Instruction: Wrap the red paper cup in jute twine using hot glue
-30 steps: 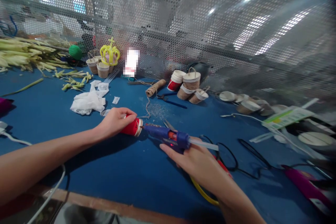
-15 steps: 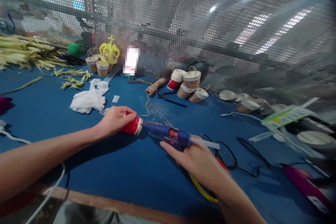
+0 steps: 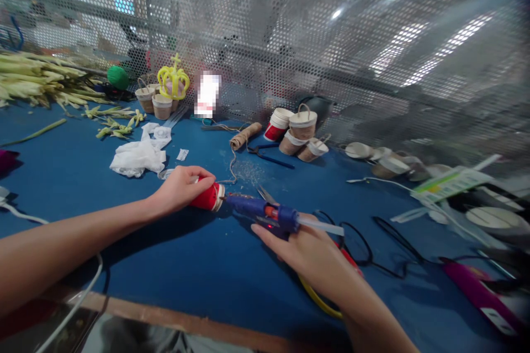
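My left hand (image 3: 184, 188) is closed around a small red paper cup (image 3: 209, 197) lying on its side, its white rim facing right. In my right hand (image 3: 304, 253) is a blue hot glue gun (image 3: 260, 209) with a clear glue stick poking out of its back and a small red light lit. The gun's nozzle is at the cup's rim; I cannot tell if it touches. Thin twine (image 3: 232, 168) runs from behind the cup to a roll of twine (image 3: 245, 136). Scissors (image 3: 265, 194) lie partly hidden behind the gun.
Pliers (image 3: 271, 157) lie near twine-wrapped cups (image 3: 302, 124) at the back. White cloth (image 3: 138, 157) and a yellow crown (image 3: 174, 80) are to the left. Black cable (image 3: 364, 245), yellow-handled tool (image 3: 317, 298) and purple power strip (image 3: 476, 292) lie right. A perforated metal panel (image 3: 256, 38) stands behind.
Almost nothing differs. The glue gun and my right hand have shifted very slightly left; the cup and my left hand stay in place.
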### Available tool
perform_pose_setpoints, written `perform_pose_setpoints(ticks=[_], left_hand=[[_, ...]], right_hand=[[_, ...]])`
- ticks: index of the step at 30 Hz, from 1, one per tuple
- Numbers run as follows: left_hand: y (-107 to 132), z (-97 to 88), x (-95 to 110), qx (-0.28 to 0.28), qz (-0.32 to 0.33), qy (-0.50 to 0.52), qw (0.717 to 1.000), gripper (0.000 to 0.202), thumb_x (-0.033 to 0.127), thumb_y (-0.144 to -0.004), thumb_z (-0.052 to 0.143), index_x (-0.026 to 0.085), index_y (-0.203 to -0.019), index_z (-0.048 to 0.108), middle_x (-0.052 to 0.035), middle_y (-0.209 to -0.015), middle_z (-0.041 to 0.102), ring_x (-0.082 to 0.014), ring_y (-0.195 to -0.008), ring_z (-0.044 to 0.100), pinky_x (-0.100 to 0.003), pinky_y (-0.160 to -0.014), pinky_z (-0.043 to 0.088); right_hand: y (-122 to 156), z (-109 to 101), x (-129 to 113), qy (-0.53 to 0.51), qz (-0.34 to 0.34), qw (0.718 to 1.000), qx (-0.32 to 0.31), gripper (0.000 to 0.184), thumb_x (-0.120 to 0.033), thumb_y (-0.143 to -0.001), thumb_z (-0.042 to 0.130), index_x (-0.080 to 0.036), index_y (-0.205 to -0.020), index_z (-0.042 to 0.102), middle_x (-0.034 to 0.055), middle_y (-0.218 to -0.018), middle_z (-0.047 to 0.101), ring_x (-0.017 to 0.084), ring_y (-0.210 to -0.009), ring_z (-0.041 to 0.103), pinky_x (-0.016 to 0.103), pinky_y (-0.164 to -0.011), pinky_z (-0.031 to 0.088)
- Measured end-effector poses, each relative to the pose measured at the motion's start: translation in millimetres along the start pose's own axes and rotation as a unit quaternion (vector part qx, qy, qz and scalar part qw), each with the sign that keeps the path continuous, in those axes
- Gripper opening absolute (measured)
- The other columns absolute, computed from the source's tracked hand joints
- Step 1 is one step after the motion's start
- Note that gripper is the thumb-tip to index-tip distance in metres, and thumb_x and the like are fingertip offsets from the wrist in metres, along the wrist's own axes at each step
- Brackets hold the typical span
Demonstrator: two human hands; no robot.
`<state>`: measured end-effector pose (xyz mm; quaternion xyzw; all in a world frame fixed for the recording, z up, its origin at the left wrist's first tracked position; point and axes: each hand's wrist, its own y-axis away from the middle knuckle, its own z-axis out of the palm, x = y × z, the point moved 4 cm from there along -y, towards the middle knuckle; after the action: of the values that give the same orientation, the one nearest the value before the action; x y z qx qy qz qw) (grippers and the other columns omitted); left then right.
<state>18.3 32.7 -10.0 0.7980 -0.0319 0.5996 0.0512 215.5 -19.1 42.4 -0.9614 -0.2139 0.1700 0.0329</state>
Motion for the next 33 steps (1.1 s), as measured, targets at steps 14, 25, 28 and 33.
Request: perform_pose_setpoints(ticks=[14, 25, 28, 33], left_hand=[[-0.6, -0.1, -0.2, 0.004, 0.01, -0.016, 1.0, 0.027, 0.037, -0.072, 0.056, 0.014, -0.081, 0.067, -0.0031, -0.07, 0.067, -0.0114, -0.054, 0.055, -0.019, -0.046, 0.038], [0.3, -1.0, 1.9, 0.01, 0.02, -0.036, 0.999, 0.028, 0.037, -0.072, 0.055, 0.013, -0.08, 0.067, -0.0037, -0.073, 0.068, -0.0119, -0.057, 0.056, -0.019, -0.047, 0.039], [1.2, -1.0, 3.1, 0.008, 0.019, -0.04, 0.999, 0.029, 0.038, -0.072, 0.055, 0.013, -0.081, 0.067, -0.0033, -0.073, 0.068, -0.0117, -0.057, 0.055, -0.019, -0.048, 0.039], [4.5, 0.6, 4.7, 0.011, 0.029, -0.031, 0.999, 0.03, 0.038, -0.07, 0.055, 0.012, -0.081, 0.066, -0.0032, -0.069, 0.066, -0.012, -0.056, 0.054, -0.02, -0.048, 0.04]], right_hand=[[0.7, -0.4, -2.3, 0.019, 0.0, 1.0, -0.023, 0.02, -0.031, -0.08, 0.048, -0.019, -0.07, 0.06, 0.0036, -0.063, 0.061, 0.017, -0.057, 0.055, 0.029, -0.057, 0.043], [2.1, -0.7, -1.3, 0.009, 0.02, 0.999, -0.042, 0.02, -0.032, -0.081, 0.047, -0.019, -0.069, 0.057, 0.003, -0.065, 0.06, 0.016, -0.058, 0.053, 0.029, -0.058, 0.042], [1.7, -1.5, -2.6, -0.004, 0.02, 0.999, -0.042, 0.02, -0.031, -0.081, 0.048, -0.02, -0.066, 0.054, 0.0014, -0.063, 0.06, 0.014, -0.056, 0.052, 0.027, -0.055, 0.04], [0.6, -5.2, -1.2, -0.024, 0.044, 0.999, -0.011, 0.018, -0.032, -0.079, 0.049, -0.02, -0.066, 0.053, -0.0006, -0.053, 0.056, 0.013, -0.049, 0.05, 0.025, -0.05, 0.038]])
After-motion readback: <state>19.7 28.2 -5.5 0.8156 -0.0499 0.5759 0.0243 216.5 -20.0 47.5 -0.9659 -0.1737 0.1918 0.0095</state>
